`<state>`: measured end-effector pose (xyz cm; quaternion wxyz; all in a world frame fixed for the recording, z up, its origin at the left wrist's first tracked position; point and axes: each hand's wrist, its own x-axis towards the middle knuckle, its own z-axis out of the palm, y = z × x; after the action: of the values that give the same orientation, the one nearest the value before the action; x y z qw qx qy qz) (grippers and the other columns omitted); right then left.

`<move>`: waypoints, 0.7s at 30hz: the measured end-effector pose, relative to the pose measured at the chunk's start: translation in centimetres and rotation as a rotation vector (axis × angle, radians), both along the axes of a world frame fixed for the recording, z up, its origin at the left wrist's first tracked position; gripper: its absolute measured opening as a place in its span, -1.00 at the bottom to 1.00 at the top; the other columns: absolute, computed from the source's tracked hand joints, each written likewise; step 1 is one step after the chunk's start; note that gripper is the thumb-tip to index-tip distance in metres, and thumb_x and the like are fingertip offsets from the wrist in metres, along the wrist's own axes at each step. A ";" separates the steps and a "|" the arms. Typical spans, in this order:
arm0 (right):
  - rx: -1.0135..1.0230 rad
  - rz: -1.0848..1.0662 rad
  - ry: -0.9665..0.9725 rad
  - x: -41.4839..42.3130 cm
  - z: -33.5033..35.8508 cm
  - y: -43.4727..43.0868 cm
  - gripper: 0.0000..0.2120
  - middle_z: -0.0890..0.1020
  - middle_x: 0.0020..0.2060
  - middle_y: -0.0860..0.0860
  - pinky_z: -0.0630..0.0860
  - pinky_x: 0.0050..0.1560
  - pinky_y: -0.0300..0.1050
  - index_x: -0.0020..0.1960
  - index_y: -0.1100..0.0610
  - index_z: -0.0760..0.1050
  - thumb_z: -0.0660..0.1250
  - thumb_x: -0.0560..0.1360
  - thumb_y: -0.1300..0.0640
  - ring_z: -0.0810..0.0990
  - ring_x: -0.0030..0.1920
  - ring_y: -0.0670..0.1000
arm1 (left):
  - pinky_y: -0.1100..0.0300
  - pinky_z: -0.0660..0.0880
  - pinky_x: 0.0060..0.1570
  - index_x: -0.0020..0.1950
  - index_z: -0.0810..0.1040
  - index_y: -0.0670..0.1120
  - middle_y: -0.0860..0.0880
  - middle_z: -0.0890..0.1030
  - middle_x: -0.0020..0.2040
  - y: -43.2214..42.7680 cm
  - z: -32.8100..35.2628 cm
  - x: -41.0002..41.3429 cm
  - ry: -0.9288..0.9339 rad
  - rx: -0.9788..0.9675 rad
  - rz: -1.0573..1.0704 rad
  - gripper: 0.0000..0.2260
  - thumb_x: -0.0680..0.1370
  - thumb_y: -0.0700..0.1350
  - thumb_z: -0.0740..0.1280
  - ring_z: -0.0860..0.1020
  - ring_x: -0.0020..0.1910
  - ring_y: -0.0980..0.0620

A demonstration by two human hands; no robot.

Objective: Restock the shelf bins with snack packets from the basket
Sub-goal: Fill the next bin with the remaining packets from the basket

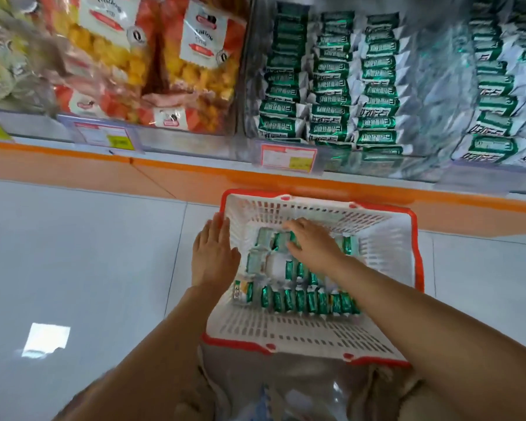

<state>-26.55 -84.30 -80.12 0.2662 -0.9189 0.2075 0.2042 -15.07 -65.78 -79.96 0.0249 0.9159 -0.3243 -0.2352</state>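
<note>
A white basket with a red rim (386, 235) stands on the floor below the shelf. Several green and silver snack packets (304, 300) lie in rows on its bottom. My right hand (313, 243) reaches down inside the basket, its fingers curled over packets at the far row. My left hand (214, 253) rests flat against the outside of the basket's left wall, fingers straight. Above, clear shelf bins (331, 83) are packed with the same green packets in columns.
To the left of the green packets, bags of yellow snacks with orange and white labels (164, 65) fill another shelf section. Price tags (287, 158) hang on the shelf edge. An orange base strip (104, 171) runs under the shelf. Pale floor tiles (73, 253) spread to the left.
</note>
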 end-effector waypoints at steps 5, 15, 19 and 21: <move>0.071 -0.084 0.060 0.9 -6.0 0.7 -0.57 0.44 0.36 0.14 0.44 0.26 0.02 0.47 0.05 0.28 0.23 0.62 0.08 0.49 0.26 0.14 | 0.05 0.04 0.53 0.61 -0.20 -0.08 -0.08 -0.13 0.62 1.1 -4.0 0.3 -0.026 -0.103 0.023 -0.38 0.67 -0.08 0.12 0.01 0.59 -0.06; -0.014 -0.012 0.164 1.0 -15.1 1.0 -0.42 0.23 0.52 0.08 0.30 0.43 0.07 0.54 0.07 0.18 0.27 0.58 0.06 0.29 0.45 0.18 | 0.04 0.27 0.45 0.61 -0.16 -0.07 -0.06 -0.05 0.62 1.9 -7.3 -0.1 -0.092 -0.336 0.038 -0.34 0.65 -0.07 0.18 0.18 0.54 -0.07; -0.019 0.008 0.222 0.9 -16.8 0.7 -0.33 0.11 0.57 0.09 0.32 0.42 0.13 0.59 0.07 0.00 0.26 0.59 0.03 0.24 0.47 0.23 | 0.04 0.32 0.40 0.61 -0.14 -0.09 -0.07 -0.03 0.62 2.0 -7.6 -0.1 -0.129 -0.354 0.024 -0.35 0.65 -0.05 0.17 0.22 0.52 -0.09; -0.036 0.018 0.256 0.9 -17.3 0.7 -0.30 0.13 0.56 0.11 0.35 0.38 0.11 0.60 0.06 -0.07 0.24 0.60 0.00 0.21 0.47 0.23 | 0.02 0.38 0.36 0.61 -0.14 -0.08 -0.06 -0.04 0.63 2.1 -7.7 -0.2 -0.142 -0.347 0.019 -0.35 0.65 -0.04 0.17 0.27 0.49 -0.10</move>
<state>-25.66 -83.65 -97.44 0.2190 -0.8917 0.2352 0.3186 -15.23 -63.65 -87.63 0.1617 0.9153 -0.3520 -0.1103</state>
